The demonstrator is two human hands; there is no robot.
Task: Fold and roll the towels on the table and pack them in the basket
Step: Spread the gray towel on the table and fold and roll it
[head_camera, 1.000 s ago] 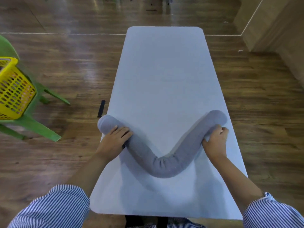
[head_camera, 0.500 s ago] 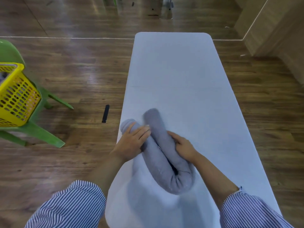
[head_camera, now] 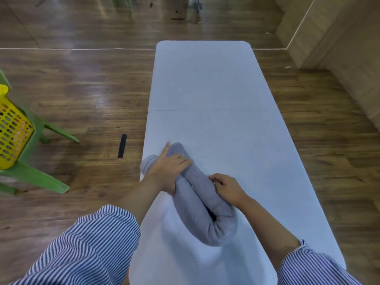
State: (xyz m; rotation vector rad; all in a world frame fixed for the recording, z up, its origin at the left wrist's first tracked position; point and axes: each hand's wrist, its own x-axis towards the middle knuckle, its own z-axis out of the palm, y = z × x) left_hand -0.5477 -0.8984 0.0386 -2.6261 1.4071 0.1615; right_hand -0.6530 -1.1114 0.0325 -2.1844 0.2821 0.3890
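A grey towel (head_camera: 202,214), rolled into a long tube and bent double, lies near the left edge of the white table (head_camera: 216,95). Its two ends point away from me; the bend is nearest me. My left hand (head_camera: 170,167) wraps over both ends and presses them together. My right hand (head_camera: 227,187) holds the right side of the doubled roll near its middle. The yellow basket (head_camera: 12,130) stands on a green chair at the far left, well apart from the table.
The green chair (head_camera: 35,171) with splayed legs stands on the wooden floor left of the table. A small black strip (head_camera: 122,145) lies on the floor beside the table's left edge. A wooden wall runs along the right.
The roll lay in a wide V a second ago. My right hand has swung its end over to the left end, and my left hand now clamps both ends together. The view has shifted left.
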